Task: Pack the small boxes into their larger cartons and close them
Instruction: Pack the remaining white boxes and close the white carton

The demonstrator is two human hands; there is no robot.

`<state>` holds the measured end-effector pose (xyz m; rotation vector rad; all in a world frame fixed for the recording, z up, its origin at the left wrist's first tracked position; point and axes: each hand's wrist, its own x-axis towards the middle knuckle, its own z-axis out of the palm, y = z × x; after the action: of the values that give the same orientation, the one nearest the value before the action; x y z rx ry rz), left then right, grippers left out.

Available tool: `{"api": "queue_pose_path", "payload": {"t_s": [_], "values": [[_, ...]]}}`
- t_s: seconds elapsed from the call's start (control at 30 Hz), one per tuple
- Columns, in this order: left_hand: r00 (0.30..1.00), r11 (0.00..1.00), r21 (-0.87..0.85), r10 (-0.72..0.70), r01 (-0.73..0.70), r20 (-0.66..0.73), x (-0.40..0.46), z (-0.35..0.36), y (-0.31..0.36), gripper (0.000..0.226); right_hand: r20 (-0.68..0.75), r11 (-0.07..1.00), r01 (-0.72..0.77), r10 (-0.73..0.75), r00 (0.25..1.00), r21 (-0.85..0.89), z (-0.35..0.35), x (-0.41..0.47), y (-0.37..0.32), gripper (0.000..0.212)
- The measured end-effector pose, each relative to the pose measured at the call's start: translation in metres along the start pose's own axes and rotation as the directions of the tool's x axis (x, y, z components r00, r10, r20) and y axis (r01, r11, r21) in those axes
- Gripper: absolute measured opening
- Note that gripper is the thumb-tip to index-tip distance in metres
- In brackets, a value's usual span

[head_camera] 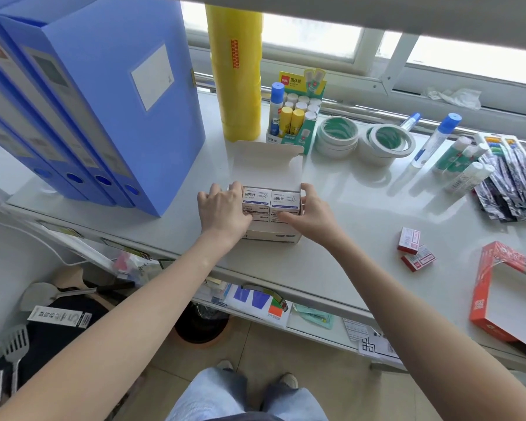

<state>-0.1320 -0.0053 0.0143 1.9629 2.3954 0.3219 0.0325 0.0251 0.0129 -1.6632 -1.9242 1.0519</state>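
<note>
A white carton [272,235] stands on the white shelf in front of me, its lid flap [266,164] folded up and back. Several small white-and-blue paper-clip boxes [271,200] fill its top in two columns. My left hand [222,209] presses against the left side of the boxes and the carton. On the right side, my right hand [308,212] grips the carton, its thumb resting on the lower boxes. Two small red boxes [415,249] lie loose to the right, near a flat red-orange carton [483,302] at the shelf's right edge.
Blue file boxes [82,95] stand at the left. Behind the carton are a yellow tape stack [236,71], a glue-stick display [298,110] and white tape rolls [362,139]. Glue bottles and packaged pens [504,177] lie at the right. The shelf's front edge [255,275] is near me.
</note>
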Motion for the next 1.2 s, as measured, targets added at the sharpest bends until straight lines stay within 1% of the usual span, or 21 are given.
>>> {"api": "queue_pose_path", "payload": {"t_s": [0.03,0.1,0.17,0.2,0.23,0.3,0.33,0.37,0.4,0.43,0.5,0.57,0.67,0.77,0.87,0.93,1.03,1.1,1.2], "values": [[1.000,1.000,0.003,0.009,-0.009,0.008,-0.001,-0.001,-0.002,0.039,0.017,0.998,-0.021,0.021,1.000,0.051,-0.003,0.000,-0.001,0.061],[1.000,1.000,-0.026,0.006,-0.006,0.004,-0.003,-0.005,-0.006,0.048,0.040,0.975,-0.072,0.065,0.997,0.209,-0.009,0.002,-0.004,0.071],[1.000,0.991,-0.135,-0.023,0.022,-0.008,-0.002,-0.009,-0.010,0.064,0.046,0.921,-0.108,0.097,0.994,0.374,-0.017,0.003,-0.008,0.077],[0.999,0.971,-0.233,-0.045,0.045,0.008,-0.001,-0.010,-0.012,0.076,0.037,0.899,-0.108,0.102,0.994,0.425,-0.020,0.004,-0.009,0.076],[0.997,0.929,-0.362,-0.062,0.077,0.051,0.001,-0.012,-0.014,0.087,0.022,0.885,-0.097,0.098,0.995,0.456,-0.023,0.005,-0.011,0.075],[0.984,0.764,-0.627,-0.053,0.151,0.171,0.003,-0.017,-0.017,0.105,-0.016,0.873,-0.063,0.081,0.997,0.483,-0.027,0.003,-0.014,0.075],[0.975,0.681,-0.709,-0.029,0.181,0.221,0.003,-0.020,-0.018,0.109,-0.034,0.871,-0.043,0.069,0.997,0.489,-0.029,0.001,-0.016,0.075],[0.968,0.625,-0.756,0.003,0.194,0.250,0.002,-0.022,-0.018,0.110,-0.049,0.873,-0.020,0.050,0.998,0.487,-0.029,-0.001,-0.017,0.075],[0.966,0.593,-0.782,0.031,0.190,0.258,0.001,-0.024,-0.019,0.109,-0.062,0.880,0.006,0.027,0.998,0.474,-0.029,-0.004,-0.018,0.073],[0.968,0.582,-0.795,0.054,0.168,0.244,-0.001,-0.025,-0.020,0.105,-0.073,0.891,0.032,0.001,0.997,0.453,-0.028,-0.008,-0.017,0.069],[0.979,0.603,-0.792,0.080,0.101,0.186,-0.007,-0.025,-0.026,0.094,-0.102,0.909,0.070,-0.031,0.994,0.410,-0.024,-0.014,-0.014,0.061],[0.985,0.623,-0.779,0.076,0.072,0.152,-0.014,-0.024,-0.032,0.087,-0.144,0.928,0.106,-0.058,0.988,0.358,-0.019,-0.019,-0.008,0.057],[0.992,0.662,-0.749,0.066,0.034,0.104,-0.027,-0.022,-0.040,0.078,-0.184,0.949,0.159,-0.111,0.977,0.272,-0.014,-0.027,-0.002,0.057],[0.998,0.700,-0.714,0.058,-0.013,0.039,-0.037,-0.018,-0.043,0.072,-0.200,0.960,0.171,-0.127,0.971,0.221,-0.009,-0.035,0.001,0.060],[0.999,0.724,-0.689,0.004,-0.029,-0.037,-0.044,-0.011,-0.046,0.062,-0.246,0.962,0.199,-0.150,0.958,0.186,-0.003,-0.043,0.004,0.059],[0.996,0.749,-0.661,-0.016,-0.048,-0.090,-0.047,-0.008,-0.047,0.050,-0.291,0.957,0.241,-0.187,0.938,0.160,0.000,-0.046,0.003,0.048],[0.989,0.770,-0.629,0.007,-0.101,-0.150,-0.047,-0.006,-0.046,0.032,-0.309,0.959,0.269,-0.230,0.923,0.092,0.001,-0.047,0.002,0.024],[0.985,0.778,-0.616,0.019,-0.123,-0.173,-0.047,-0.006,-0.045,0.026,-0.311,0.963,0.263,-0.233,0.921,0.056,0.001,-0.047,0.004,0.019],[0.978,0.810,-0.571,0.014,-0.133,-0.208,-0.047,-0.004,-0.045,0.025,-0.320,0.966,0.257,-0.240,0.916,0.011,0.002,-0.047,0.007,0.018]]}}
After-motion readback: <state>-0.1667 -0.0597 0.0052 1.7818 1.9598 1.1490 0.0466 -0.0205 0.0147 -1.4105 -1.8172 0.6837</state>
